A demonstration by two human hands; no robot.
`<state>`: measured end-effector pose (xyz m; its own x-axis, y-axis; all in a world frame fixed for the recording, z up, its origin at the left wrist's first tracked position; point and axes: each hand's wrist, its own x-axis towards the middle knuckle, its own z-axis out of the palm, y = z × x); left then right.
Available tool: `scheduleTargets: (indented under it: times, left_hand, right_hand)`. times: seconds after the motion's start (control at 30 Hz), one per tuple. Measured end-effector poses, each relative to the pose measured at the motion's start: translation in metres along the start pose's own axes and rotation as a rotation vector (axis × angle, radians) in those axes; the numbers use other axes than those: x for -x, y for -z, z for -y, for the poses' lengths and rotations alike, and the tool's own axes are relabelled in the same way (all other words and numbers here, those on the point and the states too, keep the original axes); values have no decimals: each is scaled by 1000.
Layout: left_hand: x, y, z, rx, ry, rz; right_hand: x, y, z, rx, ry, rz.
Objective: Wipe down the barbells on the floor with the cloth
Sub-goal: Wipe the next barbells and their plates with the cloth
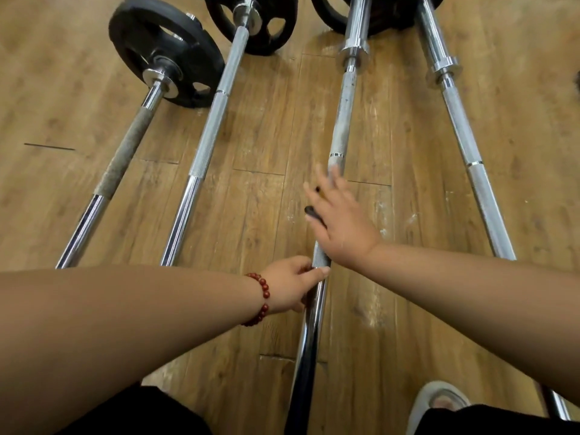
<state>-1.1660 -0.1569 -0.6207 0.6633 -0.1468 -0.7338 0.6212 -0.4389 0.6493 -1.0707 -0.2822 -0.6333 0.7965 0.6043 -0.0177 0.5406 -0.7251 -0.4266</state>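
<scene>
On floor (266, 136) | left hand (290, 284) grips barbell (340, 127) | right hand (340, 221) presses cloth (312, 212)

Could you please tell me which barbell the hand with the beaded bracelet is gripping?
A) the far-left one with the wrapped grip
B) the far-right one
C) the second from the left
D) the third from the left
D: the left hand grips the shaft of the third barbell, thumb over the bar, close to the right hand, which lies over the same bar.
</scene>
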Motion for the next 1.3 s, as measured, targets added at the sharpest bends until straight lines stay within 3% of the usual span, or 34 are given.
scheduleTargets:
  times: [0.07, 0.13, 0.2, 0.3, 0.37, 0.47, 0.6, 0.67, 0.77, 0.87, 0.93, 1.0, 1.1, 1.17, 1.23, 1.3]
  left_hand:
    - [-1, 3, 2, 20, 2, 27]
    - [-1, 2, 5, 38, -6, 32]
    - [-3, 3, 7, 52, -16, 30]
    - [-4, 7, 6, 54, -5, 45]
    - [-3, 10, 3, 58, 14, 65]
    - [-1, 14, 1, 62, 18, 91]
    - [0, 15, 0, 41, 1, 79]
    - [1, 16, -2, 23, 7, 62]
    - [5, 15, -6, -6, 17, 68]
    - [5, 11, -3, -35, 14, 58]
    - [5, 12, -2, -5, 20, 67]
    - [6, 19, -6, 34, 46, 120]
    - [3, 42, -17, 62, 32, 124]
    - [1, 65, -29, 194, -37, 24]
    - [3, 88, -43, 380, -134, -28]
    - [6, 106, -54, 552, -199, -23]
  right_hand:
    - [0, 3, -11, 174, 368, 21]
    - [-16, 13, -25, 238, 548, 94]
    - [-38, 25, -31, 223, 448, 143]
    - [-42, 17, -18, 202, 285, 41]
    - [-27, 6, -6, 258, 516, 44]
    - [-25, 14, -13, 279, 731, 241]
    - [-57, 31, -16, 373, 377, 160]
    - [-55, 25, -3, 394, 330, 165]
    - [-30, 17, 13, 330, 615, 280]
    - [-41, 24, -15, 240, 800, 175]
    - [-50, 26, -26, 230, 639, 94]
    - [-50, 28, -16, 22, 259, -16]
    - [-58, 40, 16, -805, -368, -227]
    - [-68, 53, 28, -1371, -657, -279]
    - [-72, 64, 31, -1768, -766, -154]
    - [-71, 69, 35, -1849, -738, -25]
